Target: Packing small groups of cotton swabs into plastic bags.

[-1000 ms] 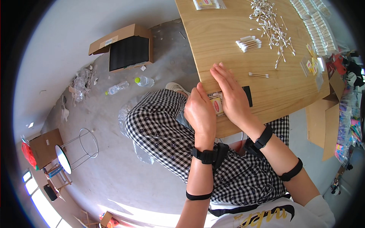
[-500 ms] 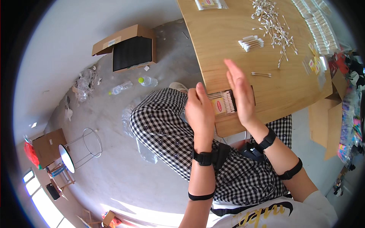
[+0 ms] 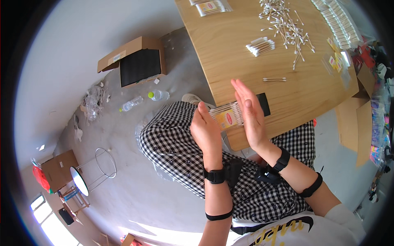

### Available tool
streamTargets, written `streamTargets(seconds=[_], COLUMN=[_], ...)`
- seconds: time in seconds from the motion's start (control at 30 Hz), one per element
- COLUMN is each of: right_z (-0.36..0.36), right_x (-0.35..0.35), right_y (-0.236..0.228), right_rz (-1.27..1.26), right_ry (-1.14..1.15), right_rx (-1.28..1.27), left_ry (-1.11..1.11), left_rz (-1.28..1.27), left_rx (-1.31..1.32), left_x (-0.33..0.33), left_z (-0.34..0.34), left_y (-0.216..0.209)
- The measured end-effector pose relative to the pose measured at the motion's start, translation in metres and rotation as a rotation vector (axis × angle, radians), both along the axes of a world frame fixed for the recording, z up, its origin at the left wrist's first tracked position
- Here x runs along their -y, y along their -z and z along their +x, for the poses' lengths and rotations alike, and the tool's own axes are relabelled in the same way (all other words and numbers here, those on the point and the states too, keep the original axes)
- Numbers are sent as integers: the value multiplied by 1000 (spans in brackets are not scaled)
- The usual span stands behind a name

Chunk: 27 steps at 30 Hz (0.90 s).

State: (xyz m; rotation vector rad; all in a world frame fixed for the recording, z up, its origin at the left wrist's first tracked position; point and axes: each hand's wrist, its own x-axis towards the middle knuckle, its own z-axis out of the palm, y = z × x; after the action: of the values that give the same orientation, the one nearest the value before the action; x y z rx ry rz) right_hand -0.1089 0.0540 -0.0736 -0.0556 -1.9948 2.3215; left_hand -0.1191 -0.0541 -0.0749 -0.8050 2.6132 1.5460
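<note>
Between my two hands lies a flat clear pack of cotton swabs [image 3: 227, 118] with a yellow and red label, over the near left edge of the table. My left hand [image 3: 206, 132] is closed around its left end, thumb up, with the other fingers mostly hidden. My right hand [image 3: 251, 117] stands on edge with straight fingers, its palm against the swab tips at the right end. Just right of it shows a dark flat slab [image 3: 264, 104], partly covered by the hand. Farther up the table lie a pair of loose swabs [image 3: 274, 79] and a neat stack of swabs [image 3: 260, 46].
A loose heap of swabs [image 3: 287, 28] spreads over the far part of the wooden table [image 3: 221, 53]. Filled packs [image 3: 210, 7] lie far left, rows of bagged swabs [image 3: 340, 24] far right, with yellow labels [image 3: 335, 61] nearer. Bottles [image 3: 159, 95] and an opened carton [image 3: 141, 67] are on the floor.
My hands and the pack have moved slightly left and nearer, so more of the dark slab shows. My right palm stays at the swab tips. The whole view has shifted a little.
</note>
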Motion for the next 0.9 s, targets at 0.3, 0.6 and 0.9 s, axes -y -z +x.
streamTargets(seconds=[0.3, 0.6, 0.9], right_z=[-32, -24, -107], right_x=[-111, -220, -238], right_y=[-24, -30, -36], right_rz=[1189, 1400, 1302], right_ry=[166, -5, 18], right_rx=[-324, -310, -542], left_ry=[-88, 721, 837], left_rz=[-258, -121, -189], left_rx=[-420, -441, -378], left_x=[8, -92, -141], left_z=[6, -4, -50], left_y=[-14, -50, -65])
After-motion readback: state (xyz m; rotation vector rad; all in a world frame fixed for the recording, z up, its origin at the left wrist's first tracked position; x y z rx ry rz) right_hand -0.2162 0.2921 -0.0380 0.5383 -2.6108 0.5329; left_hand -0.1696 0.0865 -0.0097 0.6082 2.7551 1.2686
